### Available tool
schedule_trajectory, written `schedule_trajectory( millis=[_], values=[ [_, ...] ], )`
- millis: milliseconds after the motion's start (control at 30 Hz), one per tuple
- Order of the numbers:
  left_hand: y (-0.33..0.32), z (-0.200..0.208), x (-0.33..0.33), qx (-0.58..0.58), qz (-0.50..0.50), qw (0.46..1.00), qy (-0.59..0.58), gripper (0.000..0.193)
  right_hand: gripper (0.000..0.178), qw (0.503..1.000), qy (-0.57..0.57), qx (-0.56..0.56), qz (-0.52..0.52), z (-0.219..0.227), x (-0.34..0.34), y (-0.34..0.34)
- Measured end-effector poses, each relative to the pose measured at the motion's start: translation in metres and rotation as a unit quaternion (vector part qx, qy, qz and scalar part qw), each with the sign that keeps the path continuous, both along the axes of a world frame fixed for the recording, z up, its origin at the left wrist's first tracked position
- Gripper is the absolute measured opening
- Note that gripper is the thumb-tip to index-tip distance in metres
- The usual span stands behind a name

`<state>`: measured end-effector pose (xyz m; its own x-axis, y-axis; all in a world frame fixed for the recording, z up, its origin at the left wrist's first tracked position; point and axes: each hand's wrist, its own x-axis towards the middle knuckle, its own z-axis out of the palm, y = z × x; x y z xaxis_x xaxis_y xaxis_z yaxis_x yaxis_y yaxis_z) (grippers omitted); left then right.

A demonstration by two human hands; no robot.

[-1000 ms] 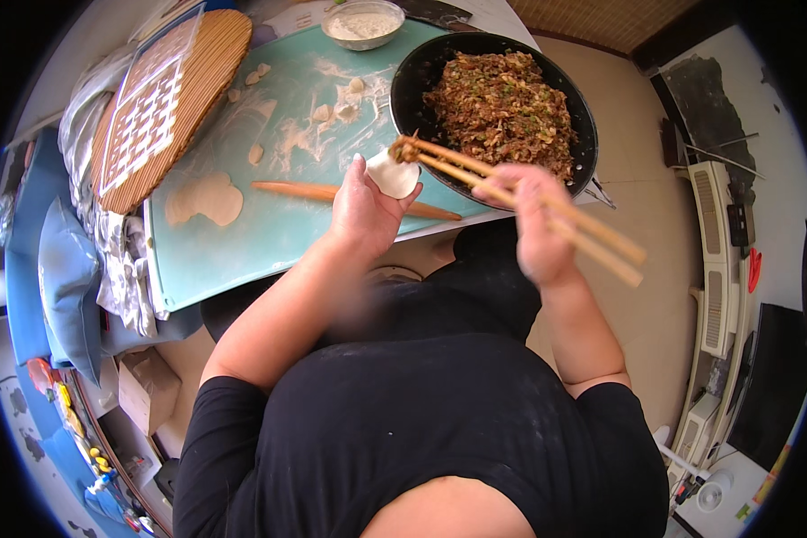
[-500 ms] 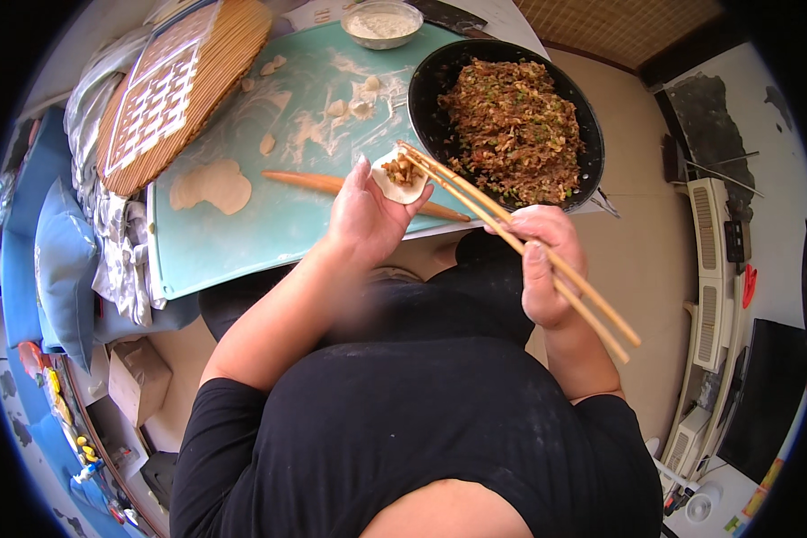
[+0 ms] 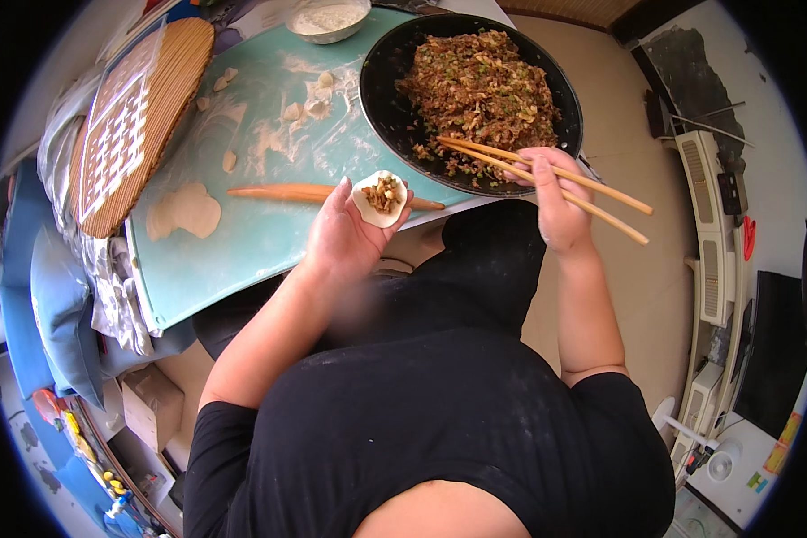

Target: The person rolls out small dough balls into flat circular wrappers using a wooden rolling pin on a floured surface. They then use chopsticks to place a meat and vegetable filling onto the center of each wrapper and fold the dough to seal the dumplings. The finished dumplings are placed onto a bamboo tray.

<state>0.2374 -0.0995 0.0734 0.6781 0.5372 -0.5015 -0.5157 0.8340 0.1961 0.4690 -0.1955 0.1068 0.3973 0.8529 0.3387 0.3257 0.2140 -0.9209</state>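
My left hand (image 3: 345, 235) holds a round dumpling wrapper (image 3: 381, 219) cupped in its fingers, with a small heap of brown filling (image 3: 382, 192) on the middle. My right hand (image 3: 558, 199) grips a pair of long wooden chopsticks (image 3: 615, 193). Their tips touch the meat and vegetable filling (image 3: 484, 90) at the near left part of the black pan (image 3: 381, 103). Behind the left hand, a tapered rolling pin (image 3: 278, 192) lies across the teal mat (image 3: 197, 269), partly covered by that hand.
A flattened dough sheet (image 3: 184, 212) rests at the mat's left, with several small dough pieces (image 3: 293, 112) among flour smears farther back. A flour bowl (image 3: 332, 37) stands at the far edge. At far left a round woven tray (image 3: 181, 81) leans over a patterned cloth (image 3: 117, 287).
My right hand has moved the chopsticks from the wrapper to the filling in the pan. The left hand now sits lower in view with the wrapper more fully seen. The whole view has shifted.
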Motion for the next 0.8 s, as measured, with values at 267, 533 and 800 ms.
schedule_trajectory(
  millis=[267, 533, 800],
  values=[
    [0.0, -0.001, 0.011, 0.026, -0.011, 0.999, 0.038, 0.053, 0.014, 0.995, -0.081, -0.01, 0.055, 0.003, -0.018, 0.006],
    [0.006, -0.001, 0.013, 0.039, 0.025, 0.999, 0.024, 0.053, 0.012, 0.976, -0.158, 0.089, 0.119, 0.032, -0.035, -0.019],
    [0.002, 0.005, -0.002, 0.04, 0.043, 0.998, -0.004, 0.051, 0.015, 0.98, -0.117, 0.09, 0.13, 0.034, -0.05, -0.028]
  ],
)
